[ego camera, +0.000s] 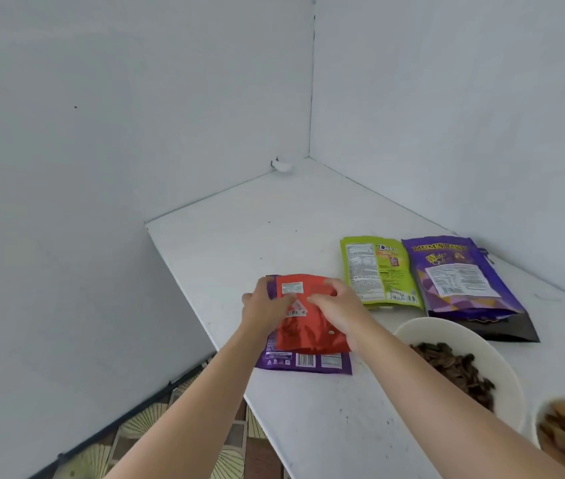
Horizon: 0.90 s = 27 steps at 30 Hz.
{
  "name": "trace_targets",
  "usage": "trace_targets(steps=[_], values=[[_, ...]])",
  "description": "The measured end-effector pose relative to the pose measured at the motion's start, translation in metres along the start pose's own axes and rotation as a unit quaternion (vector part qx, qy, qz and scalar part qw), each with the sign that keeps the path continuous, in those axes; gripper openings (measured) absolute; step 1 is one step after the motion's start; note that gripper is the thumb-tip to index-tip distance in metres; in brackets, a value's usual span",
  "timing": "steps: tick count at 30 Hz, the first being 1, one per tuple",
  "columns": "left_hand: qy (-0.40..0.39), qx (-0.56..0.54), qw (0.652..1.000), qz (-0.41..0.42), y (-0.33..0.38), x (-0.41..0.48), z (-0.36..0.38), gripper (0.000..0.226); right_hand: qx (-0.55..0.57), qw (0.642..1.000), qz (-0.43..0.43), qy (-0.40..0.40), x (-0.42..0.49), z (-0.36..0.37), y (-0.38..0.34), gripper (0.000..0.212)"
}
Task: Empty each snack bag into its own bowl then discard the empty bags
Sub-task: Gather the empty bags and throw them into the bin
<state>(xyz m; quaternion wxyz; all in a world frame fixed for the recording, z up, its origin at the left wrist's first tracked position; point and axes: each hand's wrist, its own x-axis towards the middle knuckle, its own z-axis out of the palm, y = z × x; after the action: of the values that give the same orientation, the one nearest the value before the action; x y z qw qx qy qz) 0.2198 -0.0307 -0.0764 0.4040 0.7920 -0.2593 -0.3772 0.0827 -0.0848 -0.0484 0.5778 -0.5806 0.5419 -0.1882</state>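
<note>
A flat red snack bag [308, 335] lies on top of a purple bag [303, 363] near the table's left edge. My left hand [264, 309] rests on the red bag's upper left part, fingers bent over it. My right hand [336, 305] lies on its upper right part, fingers curled at the bag's top. A green bag [376, 271] and a larger purple bag [460, 278] lie flat further right. A white bowl [422, 331] holds dark brown snacks. A second bowl [543, 413] at the lower right holds light brown snacks.
The white table [274, 219] fits into a corner of two white walls. Its left edge drops to a patterned floor [156, 423]. A small white object [283, 165] sits at the far corner.
</note>
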Motion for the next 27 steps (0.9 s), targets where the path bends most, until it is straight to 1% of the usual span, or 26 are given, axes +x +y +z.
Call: trace_targets(steps=[2, 4, 7, 9, 12, 15, 18, 21, 24, 27], values=[[0.000, -0.019, 1.000, 0.014, -0.003, 0.004, 0.003, 0.043, -0.009, 1.000, -0.002, 0.006, 0.005, 0.002, 0.003, 0.051], [0.000, -0.034, 0.999, 0.023, -0.003, 0.005, 0.004, 0.045, -0.012, 1.000, -0.006, 0.000, 0.005, 0.001, 0.004, 0.052], [0.016, -0.076, 0.996, 0.036, -0.004, -0.005, 0.001, 0.044, -0.015, 1.000, -0.015, -0.004, 0.000, 0.002, 0.006, 0.046], [0.025, -0.107, 0.993, 0.036, -0.009, -0.013, -0.002, 0.045, -0.013, 1.000, -0.023, -0.011, -0.003, 0.005, 0.010, 0.049], [0.035, -0.151, 0.986, 0.056, -0.018, -0.029, -0.011, 0.049, 0.001, 0.999, -0.040, -0.018, -0.009, 0.010, 0.015, 0.049], [0.033, -0.197, 0.976, 0.086, -0.021, -0.048, -0.025, 0.051, -0.012, 0.997, -0.079, -0.005, -0.014, 0.012, 0.018, 0.053], [0.023, -0.224, 0.967, 0.121, -0.019, -0.069, -0.042, 0.051, -0.001, 0.993, -0.114, -0.006, -0.022, 0.013, 0.014, 0.068], [0.013, -0.249, 0.956, 0.154, -0.016, -0.092, -0.058, 0.050, 0.000, 0.981, -0.192, -0.003, -0.038, 0.013, 0.004, 0.077], [0.036, -0.219, 0.952, 0.212, -0.014, -0.113, -0.072, 0.054, -0.005, 0.963, -0.268, 0.007, -0.060, 0.016, -0.007, 0.070], [0.067, -0.122, 0.949, 0.284, -0.012, -0.132, -0.088, 0.065, -0.015, 0.944, -0.329, 0.033, -0.085, 0.022, -0.016, 0.063]])
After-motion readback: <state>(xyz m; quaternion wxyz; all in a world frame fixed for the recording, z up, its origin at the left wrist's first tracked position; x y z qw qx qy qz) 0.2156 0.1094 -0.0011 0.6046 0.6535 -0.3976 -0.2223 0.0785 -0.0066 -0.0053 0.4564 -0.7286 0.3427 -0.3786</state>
